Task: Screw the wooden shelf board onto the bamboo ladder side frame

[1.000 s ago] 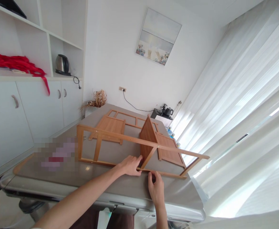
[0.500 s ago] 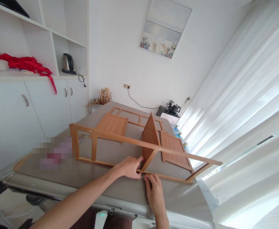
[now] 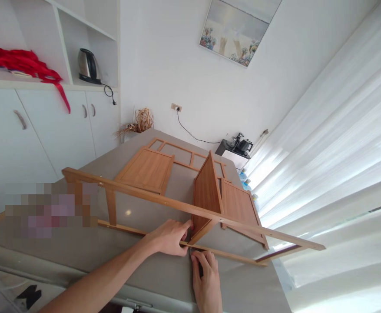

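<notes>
A wooden side frame (image 3: 164, 202) with slim rails and crossbars stands on edge on the grey table. An upright wooden panel (image 3: 206, 187) meets it near the middle. My left hand (image 3: 170, 238) is closed round the lower rail (image 3: 229, 255), where the panel's near end touches it. Just right of it, my right hand (image 3: 206, 271) pinches something tiny against the outer side of that rail. Fingers mostly hide it, and its kind does not show.
Two wooden panels, one at left (image 3: 147, 169) and one at right (image 3: 242, 206), lie flat on the grey table (image 3: 134, 265). Behind them lies another slatted frame (image 3: 177, 154). A blurred patch covers the table's left side. White curtains (image 3: 333, 130) hang at right.
The view has tilted and drawn closer, so the frame appears larger and lower. Both hands stay at the same joint on the lower rail, with little change in their grip.
</notes>
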### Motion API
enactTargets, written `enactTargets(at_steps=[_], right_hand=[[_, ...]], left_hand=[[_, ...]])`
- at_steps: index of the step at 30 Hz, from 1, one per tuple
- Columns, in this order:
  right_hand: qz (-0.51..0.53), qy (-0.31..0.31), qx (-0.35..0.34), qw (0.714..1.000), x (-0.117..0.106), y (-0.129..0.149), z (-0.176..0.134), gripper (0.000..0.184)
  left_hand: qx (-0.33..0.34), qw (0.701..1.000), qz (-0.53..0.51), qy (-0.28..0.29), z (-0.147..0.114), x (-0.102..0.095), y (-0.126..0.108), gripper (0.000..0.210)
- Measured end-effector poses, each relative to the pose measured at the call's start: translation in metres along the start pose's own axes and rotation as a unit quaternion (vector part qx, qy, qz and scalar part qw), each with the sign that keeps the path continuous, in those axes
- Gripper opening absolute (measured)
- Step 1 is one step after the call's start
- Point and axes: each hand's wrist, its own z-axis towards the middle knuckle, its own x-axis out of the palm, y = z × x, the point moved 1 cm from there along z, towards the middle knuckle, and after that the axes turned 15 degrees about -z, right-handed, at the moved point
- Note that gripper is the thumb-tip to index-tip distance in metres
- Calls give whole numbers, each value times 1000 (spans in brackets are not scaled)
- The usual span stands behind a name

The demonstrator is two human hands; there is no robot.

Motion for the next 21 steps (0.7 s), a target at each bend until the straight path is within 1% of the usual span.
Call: enactTargets(at_steps=[7, 10, 15, 21], right_hand=[[-15, -24, -32, 999, 6, -5, -1, 20], [-13, -38, -34, 999, 8, -6, -2, 17], [3, -37, -34, 999, 8, -6, -1, 17], [6, -33, -30, 999, 9, -7, 0, 20]], left_hand=[[0, 1000, -7, 3, 0, -2, -2, 36], [-1, 1000, -8, 5, 0, -2, -1, 36], [-3, 1000, -4, 7, 1, -1, 0, 39], [-8, 1000, -2, 11, 0, -3, -4, 39]])
